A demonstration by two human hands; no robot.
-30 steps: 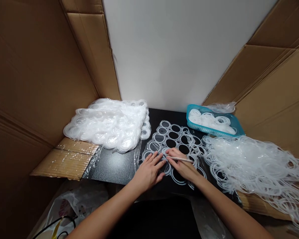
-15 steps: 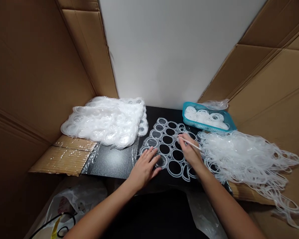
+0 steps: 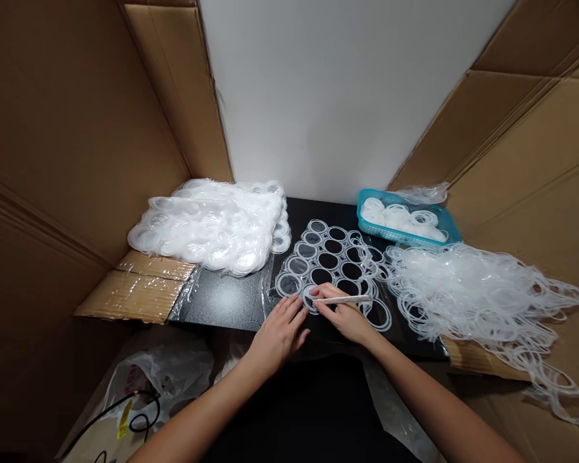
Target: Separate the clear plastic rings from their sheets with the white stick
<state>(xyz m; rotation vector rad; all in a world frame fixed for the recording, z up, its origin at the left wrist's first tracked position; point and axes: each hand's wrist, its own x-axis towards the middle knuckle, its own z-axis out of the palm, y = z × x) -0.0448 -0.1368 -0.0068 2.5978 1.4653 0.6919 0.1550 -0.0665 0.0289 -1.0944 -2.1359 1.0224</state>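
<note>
A translucent plastic sheet (image 3: 299, 265) patterned with rings lies on the black tabletop. Along its left side the circles look filled with clear film; farther right they show black. My left hand (image 3: 278, 331) rests flat with its fingers extended at the sheet's front left edge. Close beside it, my right hand (image 3: 343, 318) grips a thin white stick-like tool (image 3: 350, 299), its tip at a ring by the front edge. The tool's exact kind is not clear. Loose ring strips (image 3: 367, 257) curl along the right side of the sheet.
To the left is a thick stack of similar ringed sheets (image 3: 212, 225). A blue basket (image 3: 390, 236) at the back right holds white rings (image 3: 405, 222). A tangled heap of plastic offcuts (image 3: 477, 289) spreads over the right edge. Cardboard walls (image 3: 174, 83) flank the table (image 3: 226, 299).
My right hand has moved left and toward me with the tool, from mid-sheet to the front edge near my left hand. Ring strips at the sheet's right side have shifted. My left hand stays nearly in place.
</note>
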